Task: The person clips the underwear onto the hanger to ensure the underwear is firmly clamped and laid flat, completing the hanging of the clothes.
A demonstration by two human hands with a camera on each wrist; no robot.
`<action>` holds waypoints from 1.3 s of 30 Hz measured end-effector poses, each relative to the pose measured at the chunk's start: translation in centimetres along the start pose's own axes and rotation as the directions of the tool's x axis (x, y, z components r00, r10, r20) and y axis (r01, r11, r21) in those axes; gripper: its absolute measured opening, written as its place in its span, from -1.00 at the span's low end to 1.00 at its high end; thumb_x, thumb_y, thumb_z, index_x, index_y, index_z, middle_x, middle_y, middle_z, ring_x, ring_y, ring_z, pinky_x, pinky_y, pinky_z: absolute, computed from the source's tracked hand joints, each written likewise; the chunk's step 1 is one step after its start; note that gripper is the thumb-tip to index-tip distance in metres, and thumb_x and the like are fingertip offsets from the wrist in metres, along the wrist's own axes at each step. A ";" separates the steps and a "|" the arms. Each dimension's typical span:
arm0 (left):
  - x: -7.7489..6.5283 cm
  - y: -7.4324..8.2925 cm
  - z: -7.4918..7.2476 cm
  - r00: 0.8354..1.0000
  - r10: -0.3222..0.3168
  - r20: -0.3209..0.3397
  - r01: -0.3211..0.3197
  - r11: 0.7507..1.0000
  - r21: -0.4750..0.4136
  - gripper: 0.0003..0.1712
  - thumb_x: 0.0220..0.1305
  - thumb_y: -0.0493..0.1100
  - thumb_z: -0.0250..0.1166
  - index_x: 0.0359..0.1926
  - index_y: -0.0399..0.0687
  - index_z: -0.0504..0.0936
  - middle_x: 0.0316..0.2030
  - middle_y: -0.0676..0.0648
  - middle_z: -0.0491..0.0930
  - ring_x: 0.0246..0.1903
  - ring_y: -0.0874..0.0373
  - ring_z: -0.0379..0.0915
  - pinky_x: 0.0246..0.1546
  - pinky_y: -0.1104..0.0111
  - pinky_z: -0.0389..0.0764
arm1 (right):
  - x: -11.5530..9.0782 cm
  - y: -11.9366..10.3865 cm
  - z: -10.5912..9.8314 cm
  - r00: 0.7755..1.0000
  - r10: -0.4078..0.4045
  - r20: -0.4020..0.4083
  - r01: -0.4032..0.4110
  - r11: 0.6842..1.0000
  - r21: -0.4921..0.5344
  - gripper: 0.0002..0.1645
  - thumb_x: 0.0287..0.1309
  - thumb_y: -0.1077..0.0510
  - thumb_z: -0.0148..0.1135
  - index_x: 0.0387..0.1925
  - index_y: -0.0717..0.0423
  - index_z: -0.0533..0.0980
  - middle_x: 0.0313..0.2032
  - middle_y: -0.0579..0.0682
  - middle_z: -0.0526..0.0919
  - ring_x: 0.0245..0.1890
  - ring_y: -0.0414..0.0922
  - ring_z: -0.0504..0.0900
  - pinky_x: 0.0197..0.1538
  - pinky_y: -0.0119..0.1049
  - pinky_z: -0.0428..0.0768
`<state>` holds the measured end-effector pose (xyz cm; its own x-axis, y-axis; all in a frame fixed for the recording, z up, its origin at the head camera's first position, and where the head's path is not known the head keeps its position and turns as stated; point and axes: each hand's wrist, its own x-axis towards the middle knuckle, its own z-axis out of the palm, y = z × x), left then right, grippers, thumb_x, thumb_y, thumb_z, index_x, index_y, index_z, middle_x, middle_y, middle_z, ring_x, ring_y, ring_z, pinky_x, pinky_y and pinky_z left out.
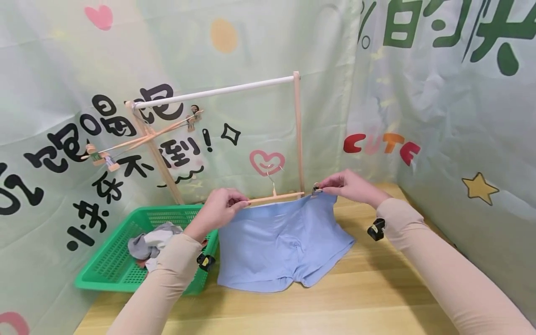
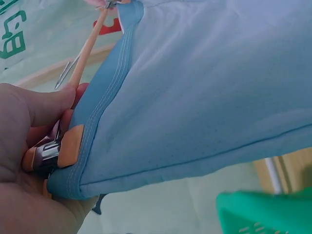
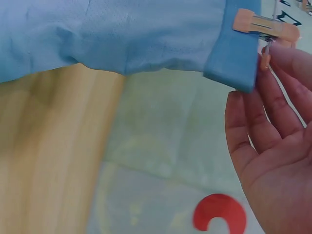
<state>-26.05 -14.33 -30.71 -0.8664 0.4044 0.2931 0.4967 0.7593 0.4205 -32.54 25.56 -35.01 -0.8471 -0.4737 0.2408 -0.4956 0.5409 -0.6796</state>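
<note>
In the head view, the blue shorts [image 1: 276, 246] lie at lower centre, below both hands' fingers, the waistband running along the wooden hanger [image 1: 274, 197], whose long axis crosses from left to right, rising slightly rightward. The left hand [image 1: 219, 207] pinches the bar's left end, near the green basket [image 1: 104, 286]; the right hand [image 1: 345, 186] pinches the right clip at the other end, so each hand is nearest its own waistband corner. In the left wrist view, thumb and fingers grip the bar at left, just beside the left clip [image 2: 71, 146], which bites the waistband. In the right wrist view, the right clip [image 3: 243, 20] sits on the waistband at upper right, fingers touching its handle end, the lower fingertips just beside the fabric corner.
</note>
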 end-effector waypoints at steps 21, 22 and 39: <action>-2.0 -1.3 -5.2 0.981 0.047 -0.186 -0.026 0.994 0.111 -0.85 0.42 -0.26 0.43 -0.09 -0.13 0.89 -0.26 -0.06 0.80 -0.38 0.15 0.49 -0.37 0.39 0.47 | 6.8 -6.2 -1.4 0.962 0.043 -0.271 -0.050 0.999 -0.019 -0.31 0.58 0.02 0.20 0.56 0.21 0.34 0.30 0.35 0.65 0.29 0.31 0.66 0.37 0.20 0.58; -2.1 -1.3 -5.4 0.980 0.047 -0.192 -0.026 0.993 0.112 -0.85 0.41 -0.26 0.43 -0.09 -0.13 0.89 -0.27 -0.06 0.80 -0.38 0.15 0.48 -0.37 0.38 0.46 | 6.9 -6.2 -1.4 0.961 0.047 -0.274 -0.054 0.998 -0.018 -0.31 0.59 0.02 0.19 0.57 0.21 0.33 0.31 0.36 0.64 0.30 0.31 0.65 0.37 0.20 0.58; -2.7 -1.4 -8.9 0.922 0.033 -0.386 0.019 0.991 0.130 -0.83 0.44 -0.27 0.41 -0.05 -0.18 0.88 -0.31 -0.15 0.75 -0.44 0.11 0.49 -0.45 0.43 0.43 | 8.4 -5.8 -0.6 0.968 0.038 -0.247 -0.040 0.999 -0.004 -0.43 0.65 0.08 0.10 0.45 0.37 0.40 0.23 0.40 0.66 0.25 0.31 0.67 0.33 0.20 0.61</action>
<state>-23.96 -21.04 -24.45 -0.7621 0.2006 0.6156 0.4688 0.8268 0.3110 -36.91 18.85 -28.59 -0.8863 -0.2668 0.3786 -0.4621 0.5625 -0.6855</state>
